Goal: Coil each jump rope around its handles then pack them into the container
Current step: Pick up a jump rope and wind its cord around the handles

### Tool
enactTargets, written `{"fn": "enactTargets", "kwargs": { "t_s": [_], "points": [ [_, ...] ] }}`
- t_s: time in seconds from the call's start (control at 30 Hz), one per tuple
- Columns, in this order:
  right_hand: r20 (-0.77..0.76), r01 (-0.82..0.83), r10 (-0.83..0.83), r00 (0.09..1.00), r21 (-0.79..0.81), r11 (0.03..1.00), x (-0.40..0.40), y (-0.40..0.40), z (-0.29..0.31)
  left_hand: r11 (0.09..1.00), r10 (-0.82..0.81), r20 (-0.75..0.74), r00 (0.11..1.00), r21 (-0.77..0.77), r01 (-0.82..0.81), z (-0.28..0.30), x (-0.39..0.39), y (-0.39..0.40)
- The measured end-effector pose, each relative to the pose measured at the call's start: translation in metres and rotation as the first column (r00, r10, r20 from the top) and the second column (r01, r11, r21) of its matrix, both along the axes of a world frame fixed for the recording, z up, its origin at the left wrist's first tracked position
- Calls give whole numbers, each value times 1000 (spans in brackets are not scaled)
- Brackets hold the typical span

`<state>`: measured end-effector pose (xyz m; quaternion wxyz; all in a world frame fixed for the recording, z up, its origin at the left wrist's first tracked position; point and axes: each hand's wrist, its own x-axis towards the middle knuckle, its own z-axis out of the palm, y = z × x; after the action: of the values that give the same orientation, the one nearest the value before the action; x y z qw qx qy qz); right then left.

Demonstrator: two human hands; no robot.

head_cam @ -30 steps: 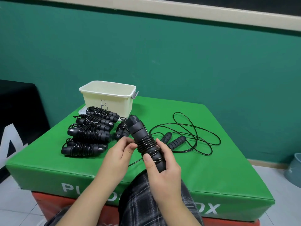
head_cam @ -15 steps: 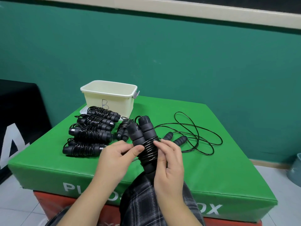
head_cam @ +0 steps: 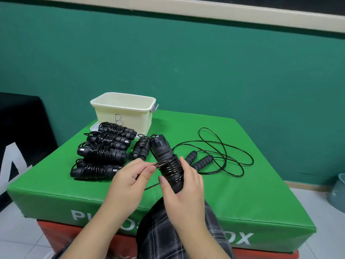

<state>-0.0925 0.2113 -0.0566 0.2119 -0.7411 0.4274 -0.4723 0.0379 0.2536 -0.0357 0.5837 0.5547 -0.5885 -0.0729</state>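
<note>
My right hand (head_cam: 183, 191) grips the lower end of a pair of black jump rope handles (head_cam: 164, 154), held upright with cord wound round their middle. My left hand (head_cam: 130, 181) pinches the black cord (head_cam: 158, 164) and pulls it taut to the left of the handles. Several coiled jump ropes (head_cam: 104, 152) lie in a row on the green box, left of my hands. One uncoiled jump rope (head_cam: 211, 156) lies loose on the right. A cream container (head_cam: 123, 111) marked with a letter stands open at the back left.
The green plyo box (head_cam: 242, 199) carries everything; its front edge is close to my plaid-clad knee (head_cam: 168, 236). A black padded block (head_cam: 20, 131) stands at the left. A grey bin (head_cam: 338, 191) sits on the tiled floor at the right.
The handles turned in my right hand, and my left hand drew the cord out to the left for another turn round them.
</note>
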Motion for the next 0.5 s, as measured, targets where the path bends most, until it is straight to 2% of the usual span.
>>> {"fn": "enactTargets", "kwargs": {
  "t_s": [0.1, 0.27, 0.37, 0.5],
  "points": [
    [59, -18, 14, 998, 61, 998, -1, 2, 3, 999, 31, 35, 999, 18, -32, -3, 5, -2],
    [179, -91, 62, 982, 159, 983, -4, 6, 5, 973, 199, 280, 939, 57, -223, -14, 9, -6],
    [253, -186, 132, 958, 199, 962, -3, 6, 0, 973, 196, 265, 944, 66, -221, -14, 9, -9],
    [343, -265, 204, 917, 139, 954, -6, 6, 1, 981, 162, 198, 967, 78, -180, -7, 9, -10]
  ]
}}
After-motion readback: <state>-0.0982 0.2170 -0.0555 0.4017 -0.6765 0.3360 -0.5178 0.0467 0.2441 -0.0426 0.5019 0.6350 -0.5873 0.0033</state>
